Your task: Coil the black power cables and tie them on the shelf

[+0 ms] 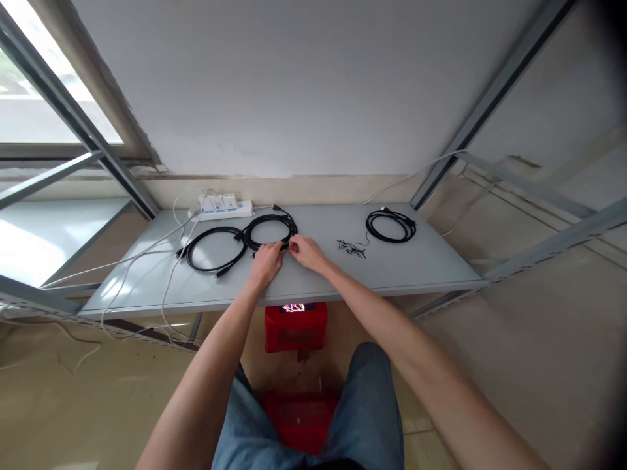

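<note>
The near edge of the middle cable coil [270, 232] is pinched between the fingers of the left hand [267, 261] and right hand [306, 251] on the counter [313, 281]; a second coil [213, 248] lies just left.

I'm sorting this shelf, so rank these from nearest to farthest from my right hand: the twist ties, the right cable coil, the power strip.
From the right hand:
1. Twist ties, just to its right.
2. Right cable coil, farther right.
3. Power strip, back left; barely farther than the coil.
</note>
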Tool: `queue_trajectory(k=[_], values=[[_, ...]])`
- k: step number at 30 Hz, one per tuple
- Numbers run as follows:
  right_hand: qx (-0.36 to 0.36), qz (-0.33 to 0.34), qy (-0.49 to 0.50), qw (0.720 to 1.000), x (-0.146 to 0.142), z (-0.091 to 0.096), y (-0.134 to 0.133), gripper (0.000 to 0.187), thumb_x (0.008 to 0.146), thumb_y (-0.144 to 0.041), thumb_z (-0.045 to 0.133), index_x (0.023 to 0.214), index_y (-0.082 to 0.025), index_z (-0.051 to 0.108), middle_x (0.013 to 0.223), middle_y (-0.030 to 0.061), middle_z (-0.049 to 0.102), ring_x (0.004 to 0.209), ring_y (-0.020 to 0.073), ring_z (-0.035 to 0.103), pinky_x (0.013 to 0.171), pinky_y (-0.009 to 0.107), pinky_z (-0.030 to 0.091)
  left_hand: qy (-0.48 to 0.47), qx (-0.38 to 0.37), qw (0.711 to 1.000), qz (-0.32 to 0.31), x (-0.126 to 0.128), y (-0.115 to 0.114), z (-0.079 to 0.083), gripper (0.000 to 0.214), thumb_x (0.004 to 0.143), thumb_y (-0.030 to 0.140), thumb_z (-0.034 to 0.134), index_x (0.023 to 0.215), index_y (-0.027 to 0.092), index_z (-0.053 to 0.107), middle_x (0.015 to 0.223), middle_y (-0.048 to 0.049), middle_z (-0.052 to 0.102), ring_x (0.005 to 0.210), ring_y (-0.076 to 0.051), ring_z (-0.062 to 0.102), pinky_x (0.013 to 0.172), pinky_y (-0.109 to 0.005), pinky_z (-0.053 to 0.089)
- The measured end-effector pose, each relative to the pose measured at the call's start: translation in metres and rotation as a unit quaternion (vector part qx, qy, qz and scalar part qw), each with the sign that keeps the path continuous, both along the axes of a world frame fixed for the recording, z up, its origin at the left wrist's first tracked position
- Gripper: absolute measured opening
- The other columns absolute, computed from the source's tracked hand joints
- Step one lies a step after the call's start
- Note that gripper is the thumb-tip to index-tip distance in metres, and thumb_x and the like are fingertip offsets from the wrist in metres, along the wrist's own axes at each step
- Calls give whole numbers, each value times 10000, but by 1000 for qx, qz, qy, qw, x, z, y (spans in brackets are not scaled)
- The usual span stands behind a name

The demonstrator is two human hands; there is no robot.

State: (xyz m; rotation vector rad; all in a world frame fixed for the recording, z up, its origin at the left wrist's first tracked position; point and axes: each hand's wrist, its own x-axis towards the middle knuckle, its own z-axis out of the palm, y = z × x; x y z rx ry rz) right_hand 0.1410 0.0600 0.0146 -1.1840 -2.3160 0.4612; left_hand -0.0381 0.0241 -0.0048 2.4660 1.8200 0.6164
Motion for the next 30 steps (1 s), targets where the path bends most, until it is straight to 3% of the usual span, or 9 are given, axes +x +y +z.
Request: queue_trajectory(k=[4,7,9,12,15,19,22,25,30], values=[[119,53,-202,971,-8,17,-9,198,969,-50,542,1080,-150,672,1132,119,679,885,203,660,703,294,425,-7,0,1000,3,0,0,-1,248,1048,227,458,1197,188,653,1126,-139,759,1068,-295,693,945,-390,467],[156,95,-309,933,-15,25,-15,339,972,19,452,1215,-115,647,1211,163,661,945,235,686,717,315,457,-4,-3,1000,9,0,-1,-1,273,1002,141,469,1197,174,657,1113,-146,760,1087,-298,691,952,-383,461],[159,97,-327,927,-17,26,-17,361,980,23,422,1237,-108,639,1219,172,654,957,243,686,726,327,476,-2,-3,1000,8,0,-1,-1,287,986,116,469,1196,169,658,1108,-145,761,1092,-300,690,952,-382,459],[151,50,-267,950,-16,17,-20,304,994,-14,462,1205,-137,644,1197,152,654,1003,246,665,765,331,489,-2,2,1000,6,0,-1,0,259,1012,153,453,1172,173,657,1107,-141,763,1068,-302,694,939,-391,460],[125,-32,-140,982,-15,-1,-21,156,1031,-139,533,1129,-178,649,1155,117,660,1040,237,632,821,322,479,-5,0,1000,7,0,0,0,250,1043,221,445,1180,185,651,1100,-138,764,1044,-301,697,933,-398,461],[44,-115,8,992,-17,-25,-17,99,1041,-265,584,1035,-192,651,1009,63,688,945,207,625,812,295,452,-2,-5,1000,15,-1,1,-1,269,1052,243,435,1212,194,646,1146,-136,761,1047,-291,693,939,-395,464],[7,-121,69,990,-19,-34,-13,217,1070,-330,544,975,-187,676,935,52,698,883,189,618,804,280,426,3,-2,1000,18,-1,1,-2,262,1057,244,423,1181,199,649,1111,-129,767,1023,-287,696,937,-392,463],[5,-124,70,990,-19,-37,-9,329,1089,-371,501,912,-186,708,931,62,684,894,188,603,815,276,408,3,0,1000,19,0,0,-1,253,1065,261,419,1152,203,649,1069,-128,770,1000,-288,700,925,-391,464],[-10,-119,64,991,-18,-38,-3,346,1073,-363,519,893,-200,765,928,64,673,886,186,592,806,271,394,-11,0,1000,11,0,-1,0,238,1065,257,426,1128,213,651,1068,-119,767,1021,-280,699,922,-379,463]])
